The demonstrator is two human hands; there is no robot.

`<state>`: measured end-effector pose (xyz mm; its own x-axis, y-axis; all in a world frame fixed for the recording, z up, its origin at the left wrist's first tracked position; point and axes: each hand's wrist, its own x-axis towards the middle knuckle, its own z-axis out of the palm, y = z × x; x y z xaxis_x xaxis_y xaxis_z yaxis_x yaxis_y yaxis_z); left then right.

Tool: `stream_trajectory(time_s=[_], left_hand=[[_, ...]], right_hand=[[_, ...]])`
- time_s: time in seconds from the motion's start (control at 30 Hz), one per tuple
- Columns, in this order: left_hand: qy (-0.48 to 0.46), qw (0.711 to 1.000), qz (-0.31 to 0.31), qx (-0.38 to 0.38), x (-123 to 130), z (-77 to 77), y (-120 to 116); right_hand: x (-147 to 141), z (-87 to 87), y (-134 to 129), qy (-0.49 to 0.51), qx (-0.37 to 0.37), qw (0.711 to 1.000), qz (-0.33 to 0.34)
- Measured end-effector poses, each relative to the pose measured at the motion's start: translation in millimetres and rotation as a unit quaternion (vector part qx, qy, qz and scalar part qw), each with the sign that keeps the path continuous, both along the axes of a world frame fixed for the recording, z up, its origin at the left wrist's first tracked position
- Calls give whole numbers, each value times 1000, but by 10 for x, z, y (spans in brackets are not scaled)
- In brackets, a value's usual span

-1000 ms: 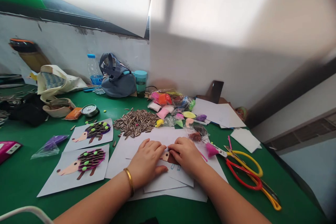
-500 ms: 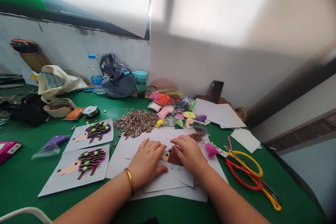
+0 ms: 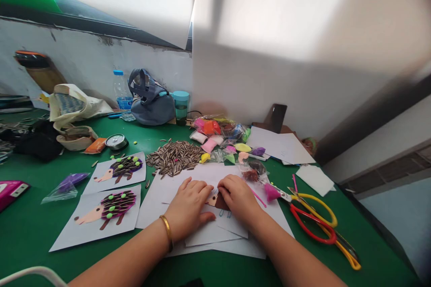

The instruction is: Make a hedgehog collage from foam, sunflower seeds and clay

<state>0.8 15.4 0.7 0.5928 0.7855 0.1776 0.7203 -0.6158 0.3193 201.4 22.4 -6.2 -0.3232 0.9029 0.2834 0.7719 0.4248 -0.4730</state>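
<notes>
My left hand [image 3: 191, 208], a gold bangle on its wrist, lies flat with fingers spread on a sheet of white paper [image 3: 204, 235]. On this sheet is a hedgehog picture with a pale clay face [image 3: 212, 199] and a brown clay body [image 3: 222, 203]. My right hand [image 3: 239, 197] has its fingers bent together, thumb and fingertips pinching at the upper edge of the brown clay, and it covers the back of the body. Blue drawn legs show below. Two hedgehog pictures with seed spines, one nearer [image 3: 104, 210] and one farther [image 3: 117, 170], lie to the left.
A heap of striped sunflower seeds [image 3: 177, 156] lies beyond the paper. Bagged coloured clay [image 3: 212, 132] is behind it. Scissors with yellow and red handles [image 3: 314, 215] lie right. A blue bag [image 3: 153, 105], a teal-lidded cup [image 3: 181, 105] and a phone [image 3: 278, 117] stand by the wall.
My right hand's fingers have drawn closer together and bent in at the brown clay's upper edge, and a pink stick beside it shows more. My left hand stays put.
</notes>
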Motion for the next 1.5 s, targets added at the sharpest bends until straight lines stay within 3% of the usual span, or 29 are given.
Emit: stream_trajectory(time_s=[0.23,0.37,0.47,0.6,0.63,0.7,0.87,1.0,1.07,1.17,1.23,1.33,1.5], left_hand=[[-13,1000,2,-3,-1,5,-5],[-17,1000,1,1,-3,39,5],[-49,999,13,18,5,85,7],[-136,988,29,62,31,131,-22],[-153,985,31,71,37,137,-33],[-173,981,27,84,44,143,-54],[-205,974,-10,93,33,169,-69],[-218,974,10,57,34,208,-77],[-223,974,21,31,44,219,-91],[-249,968,23,-16,62,212,-109],[-288,956,23,-48,73,196,-107],[-335,938,20,-84,79,172,-86],[-345,930,-11,-122,74,150,-66]], right_hand=[[68,13,26,70,-33,997,-5],[56,58,-12,189,-105,976,-25],[7,107,-71,337,-203,919,-34],[-103,183,-174,504,-338,794,-31],[-128,200,-197,523,-353,775,-28],[-164,225,-229,537,-361,763,-15],[-139,209,-241,515,-365,775,13],[-81,154,-249,506,-344,791,18],[-72,150,-263,471,-295,831,19],[-87,184,-287,362,-165,916,42],[-102,215,-300,300,-85,948,66],[-111,241,-312,263,-21,961,86],[-92,239,-315,263,-3,961,91]])
